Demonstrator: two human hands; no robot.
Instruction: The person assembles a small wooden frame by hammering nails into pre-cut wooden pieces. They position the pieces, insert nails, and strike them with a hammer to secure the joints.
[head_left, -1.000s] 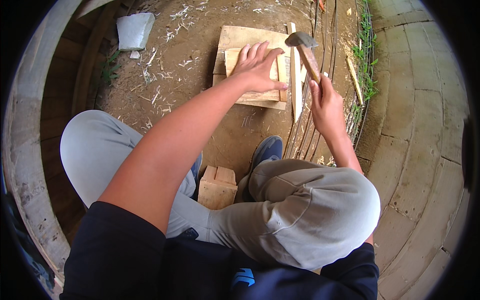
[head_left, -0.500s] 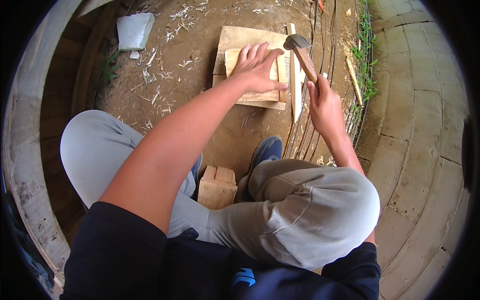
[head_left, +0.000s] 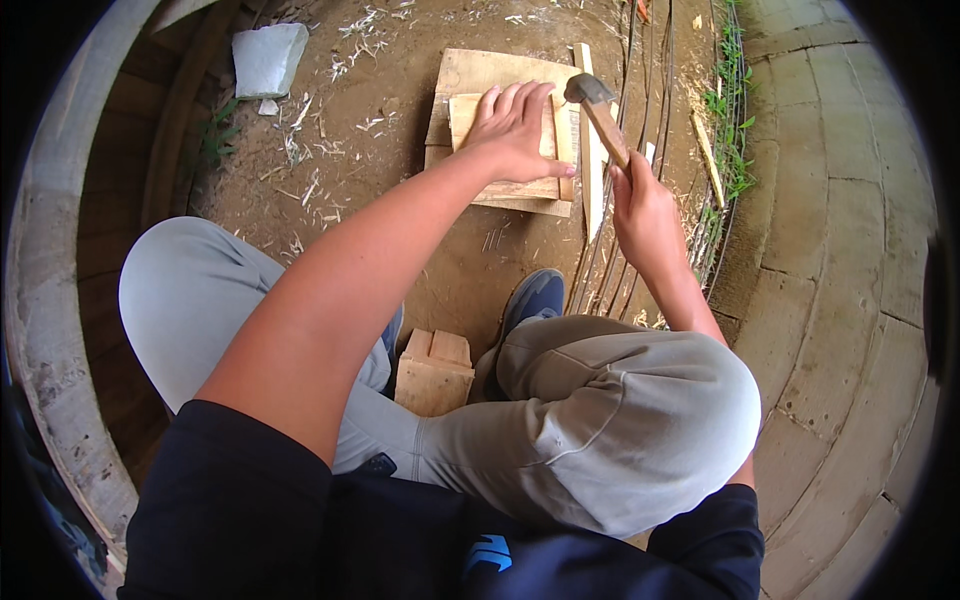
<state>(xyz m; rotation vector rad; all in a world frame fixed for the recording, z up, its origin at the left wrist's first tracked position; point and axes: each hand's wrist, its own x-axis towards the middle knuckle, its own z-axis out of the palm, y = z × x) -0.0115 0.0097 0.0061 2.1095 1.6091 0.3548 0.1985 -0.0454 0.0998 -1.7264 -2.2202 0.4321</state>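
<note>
Down on the bare dirt ground [head_left: 400,200], between a curved concrete rim on the left and paving stones [head_left: 850,200] on the right, a person sits low on a small wooden block [head_left: 433,372], knees in grey trousers spread wide. Ahead of the blue shoe [head_left: 535,300] lies a flat wooden board [head_left: 480,75], and on top of it a smaller piece of wood [head_left: 470,110]. A pale broken slab [head_left: 268,58] sits well apart at the upper left, and thin wood shavings are scattered over the soil.

The left hand [head_left: 515,130] lies flat on the smaller piece, fingers spread and stretched out, pressing it down rather than gripping it. The right hand [head_left: 640,205] is closed tight around the wooden handle of a hammer [head_left: 600,110], whose metal head hangs just beside the left fingertips, over the board's right edge. A narrow wooden strip [head_left: 590,160] runs alongside that edge, next to some dark wires [head_left: 650,120] and a fringe of weeds.

The chief risk, as I judge it, is the nearness of hammer head and spread fingers: a blow that lands a little left would catch them. The stacked wood could also skid on loose dirt if the pressing hand eases, sending the strike astray. I cannot see a nail, so a glancing hit could flick one away. The low, narrow seat may tip on a hard swing.
</note>
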